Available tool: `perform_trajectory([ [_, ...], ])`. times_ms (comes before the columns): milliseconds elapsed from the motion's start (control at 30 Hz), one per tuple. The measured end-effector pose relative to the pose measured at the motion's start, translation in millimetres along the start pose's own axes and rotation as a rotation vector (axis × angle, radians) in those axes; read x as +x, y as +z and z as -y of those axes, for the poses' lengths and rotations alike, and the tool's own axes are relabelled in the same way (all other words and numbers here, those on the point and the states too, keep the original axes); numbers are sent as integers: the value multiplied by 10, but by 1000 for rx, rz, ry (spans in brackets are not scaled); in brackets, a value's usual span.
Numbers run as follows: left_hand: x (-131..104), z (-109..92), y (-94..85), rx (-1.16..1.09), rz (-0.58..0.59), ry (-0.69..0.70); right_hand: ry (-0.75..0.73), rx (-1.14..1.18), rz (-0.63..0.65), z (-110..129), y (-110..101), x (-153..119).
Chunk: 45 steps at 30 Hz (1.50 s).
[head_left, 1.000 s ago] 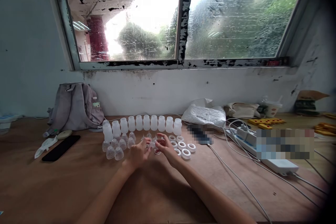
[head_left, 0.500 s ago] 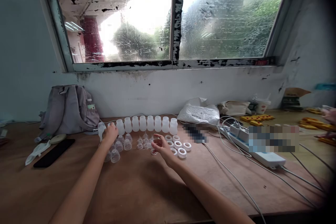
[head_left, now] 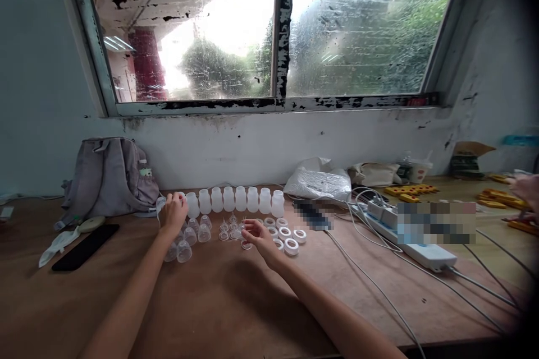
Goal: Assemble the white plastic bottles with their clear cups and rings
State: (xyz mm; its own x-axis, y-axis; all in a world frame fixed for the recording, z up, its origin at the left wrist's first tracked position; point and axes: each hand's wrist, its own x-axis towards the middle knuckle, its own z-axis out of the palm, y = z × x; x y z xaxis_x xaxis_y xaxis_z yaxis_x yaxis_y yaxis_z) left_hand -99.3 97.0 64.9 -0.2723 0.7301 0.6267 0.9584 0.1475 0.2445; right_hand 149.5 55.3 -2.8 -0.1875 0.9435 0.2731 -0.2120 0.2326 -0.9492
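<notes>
white bottles (head_left: 240, 199) stand in a row, contents unclear; left hand (head_left: 173, 214) reaches its left end, grip hidden; right hand (head_left: 259, 237) curls by clear teats (head_left: 224, 229), hold unclear.

a brown table (head_left: 202, 297) bears bottles (head_left: 228, 199), cups (head_left: 184, 252), rings (head_left: 291, 252).

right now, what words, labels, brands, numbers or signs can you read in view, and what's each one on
No text can be read for certain.
Red marking on the window frame: too blurred.
Label on the drink bottle by the backpack: too small.
Mark on the drink cup: too small.
White bottles, white rings: none that I can make out.
</notes>
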Motion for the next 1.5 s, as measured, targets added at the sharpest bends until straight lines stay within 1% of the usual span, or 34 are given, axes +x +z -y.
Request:
perform_trajectory([
  [100,-201,-201,-285,-158,-234,105,-28,14,4,16,19,-13],
  [167,-366,-346,-390,-300,-304,211,-38,1,4,19,30,-18],
  [200,-456,-413,-400,-378,-301,270,-45,-12,-6,19,33,-20],
  [233,-549,-473,-381,-455,-272,328,-55,-28,-23,20,34,-20],
  [300,-734,-564,-277,-592,-173,412,-88,-58,-72,24,31,-17],
  [400,-959,-621,-54,-722,-7,478,-132,-80,-141,39,14,-8],
  [467,-1047,-620,78,-781,65,497,-140,-86,-170,54,3,-2],
  [533,-1092,-605,183,-852,103,477,-141,-84,-193,73,-1,1],
  [600,-1118,-586,273,-937,147,412,-140,-67,-192,97,7,-4],
  [700,-1149,-560,379,-1011,272,313,-135,-36,-148,135,32,-23],
  [767,-1163,-544,407,-1000,353,293,-139,-33,-126,152,49,-37],
  [833,-1163,-528,388,-932,358,301,-152,-49,-118,159,58,-45],
  [1000,-1101,-466,260,-691,173,426,-217,-186,-137,145,39,-42],
  [1133,-1058,-407,261,-607,84,511,-213,-243,-137,142,23,-21],
  [1233,-1047,-383,293,-577,56,546,-177,-215,-116,141,17,0],
  [1433,-1041,-361,329,-540,26,543,-134,-163,-59,148,-31,32],
  [1500,-1038,-348,332,-535,20,553,-121,-178,-46,144,-60,38],
])
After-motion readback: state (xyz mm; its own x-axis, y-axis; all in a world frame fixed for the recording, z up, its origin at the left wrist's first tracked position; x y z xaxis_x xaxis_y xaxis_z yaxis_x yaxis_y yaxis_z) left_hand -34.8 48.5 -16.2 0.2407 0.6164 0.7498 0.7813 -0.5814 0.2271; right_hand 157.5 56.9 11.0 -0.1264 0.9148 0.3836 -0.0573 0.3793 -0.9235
